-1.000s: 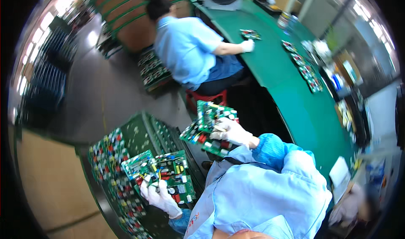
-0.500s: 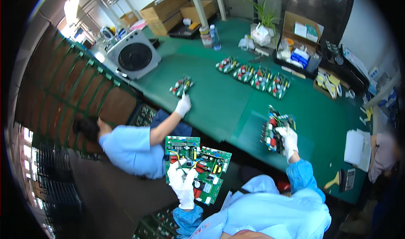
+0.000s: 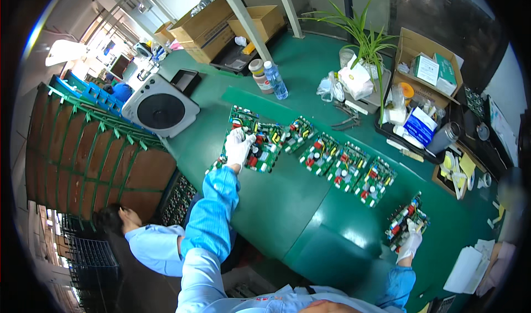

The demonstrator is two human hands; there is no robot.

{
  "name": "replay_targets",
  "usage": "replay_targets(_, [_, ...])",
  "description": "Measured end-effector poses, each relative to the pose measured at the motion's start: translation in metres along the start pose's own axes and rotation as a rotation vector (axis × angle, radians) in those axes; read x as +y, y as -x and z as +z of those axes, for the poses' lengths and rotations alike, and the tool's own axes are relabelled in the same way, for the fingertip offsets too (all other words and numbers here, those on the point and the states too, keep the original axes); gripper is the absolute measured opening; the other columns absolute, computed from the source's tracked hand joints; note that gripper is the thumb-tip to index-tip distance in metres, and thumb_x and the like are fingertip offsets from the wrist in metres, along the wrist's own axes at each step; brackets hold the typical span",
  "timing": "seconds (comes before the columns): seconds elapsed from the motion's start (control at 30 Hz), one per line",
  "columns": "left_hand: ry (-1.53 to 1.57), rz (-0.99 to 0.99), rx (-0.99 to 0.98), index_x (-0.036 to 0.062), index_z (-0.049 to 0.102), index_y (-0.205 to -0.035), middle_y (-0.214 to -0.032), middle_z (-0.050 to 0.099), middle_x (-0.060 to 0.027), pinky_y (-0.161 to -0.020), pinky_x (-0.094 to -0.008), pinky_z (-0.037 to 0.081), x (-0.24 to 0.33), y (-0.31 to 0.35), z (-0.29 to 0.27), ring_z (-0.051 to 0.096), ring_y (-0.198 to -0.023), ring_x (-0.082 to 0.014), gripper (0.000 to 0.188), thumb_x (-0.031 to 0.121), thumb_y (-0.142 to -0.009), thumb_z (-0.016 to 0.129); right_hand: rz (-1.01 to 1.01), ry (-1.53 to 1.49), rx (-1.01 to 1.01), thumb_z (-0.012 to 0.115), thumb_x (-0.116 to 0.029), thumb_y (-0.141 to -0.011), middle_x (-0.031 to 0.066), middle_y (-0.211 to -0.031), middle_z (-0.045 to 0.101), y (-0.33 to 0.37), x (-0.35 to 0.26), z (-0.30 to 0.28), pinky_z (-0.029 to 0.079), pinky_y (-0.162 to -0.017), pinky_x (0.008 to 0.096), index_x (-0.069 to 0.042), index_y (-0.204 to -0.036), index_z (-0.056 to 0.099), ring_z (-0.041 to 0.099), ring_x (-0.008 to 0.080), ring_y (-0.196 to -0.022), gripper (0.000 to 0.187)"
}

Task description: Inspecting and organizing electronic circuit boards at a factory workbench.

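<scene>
Both of my hands wear white gloves and grip populated green circuit boards. My left hand [image 3: 238, 149], arm stretched forward, is closed on a group of circuit boards [image 3: 264, 154] over the far left of the bench; whether they rest on the surface I cannot tell. Off to the right, my right hand [image 3: 410, 243] is closed on another bunch of circuit boards [image 3: 402, 219], tilted on edge. Between the hands, several boards lie in a row, among them a board with red and white parts [image 3: 374, 181]. The fingertips of both hands are partly hidden among the components.
The green bench [image 3: 265, 213] carries a white fan-like unit [image 3: 160, 109], a water bottle [image 3: 275, 81], a potted plant [image 3: 362, 47], pliers [image 3: 347, 118] and a black tray of supplies [image 3: 412, 128]. A co-worker [image 3: 152, 246] sits at the left beside a brown rack [image 3: 99, 147]. Papers [image 3: 469, 267] lie right.
My left hand has carried its boards from beside my body forward over the bench. My right hand has shifted right with its boards. The co-worker's hand no longer shows on the bench.
</scene>
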State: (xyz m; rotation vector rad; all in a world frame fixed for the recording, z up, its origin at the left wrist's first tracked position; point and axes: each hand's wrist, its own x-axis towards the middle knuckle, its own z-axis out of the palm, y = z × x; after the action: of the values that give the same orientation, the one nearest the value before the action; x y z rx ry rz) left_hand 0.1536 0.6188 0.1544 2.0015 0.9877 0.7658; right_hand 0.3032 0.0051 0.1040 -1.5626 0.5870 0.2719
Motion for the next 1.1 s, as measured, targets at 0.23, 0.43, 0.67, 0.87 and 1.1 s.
replay_targets(0.23, [-0.558,0.349,0.171,-0.0012,0.065,-0.099,-0.099,0.064,-0.0121,-0.079,-0.0345,0.052,-0.066,-0.113,0.050,0.064,-0.087,-0.0264,0.036,0.017,-0.071,0.076,-0.037,0.119,-0.062,0.063,-0.032,-0.089,-0.0074,-0.069,0.051,-0.040,-0.001,0.022,0.024,-0.044,0.0177,-0.009,-0.107,0.066,0.036,0.0009,-0.051,0.030])
replay_targets(0.43, [-0.402,0.078,0.079,0.0039,0.068,-0.084,-0.094,0.064,-0.0070,-0.077,-0.0387,0.052,-0.070,-0.118,0.095,0.063,-0.085,-0.0242,0.027,0.021,-0.066,0.079,-0.080,0.191,-0.086,0.056,-0.028,-0.093,-0.0038,-0.076,0.055,-0.037,-0.016,0.051,0.036,-0.046,0.0198,-0.006,-0.111,0.067,0.046,0.0039,-0.059,0.030])
replay_targets(0.67, [-0.727,0.131,0.053,0.0088,0.069,-0.096,-0.122,0.055,-0.0100,-0.088,-0.0415,0.048,-0.070,-0.105,0.106,0.053,-0.110,-0.0326,0.029,0.028,-0.074,0.070,-0.043,0.271,-0.312,0.048,-0.025,-0.095,0.0060,-0.102,0.065,-0.016,-0.064,0.049,0.052,-0.078,0.0345,-0.011,-0.129,0.055,0.062,0.0195,-0.090,0.038])
replay_targets(0.87, [-0.135,0.059,0.052,0.0055,0.068,-0.095,-0.121,0.057,-0.0148,-0.092,-0.0392,0.048,0.010,-0.018,0.094,0.055,-0.111,-0.0320,0.018,0.016,-0.081,0.062,-1.029,1.080,-0.253,0.050,-0.027,-0.094,0.0082,-0.114,0.062,0.003,-0.061,0.026,0.046,-0.090,0.0355,-0.005,-0.133,0.050,0.059,0.0223,-0.100,0.045])
replay_targets(1.1, [0.084,0.435,-0.253,-0.0050,0.058,-0.112,-0.115,0.057,-0.0238,-0.093,-0.0465,0.045,0.113,0.215,-0.017,0.056,-0.105,-0.0398,0.027,0.011,-0.090,0.055,0.316,0.673,-0.911,0.056,-0.029,-0.094,-0.0023,-0.066,0.055,0.075,0.021,0.100,0.040,-0.046,0.0217,-0.006,-0.113,0.064,0.048,0.0095,-0.046,0.031])
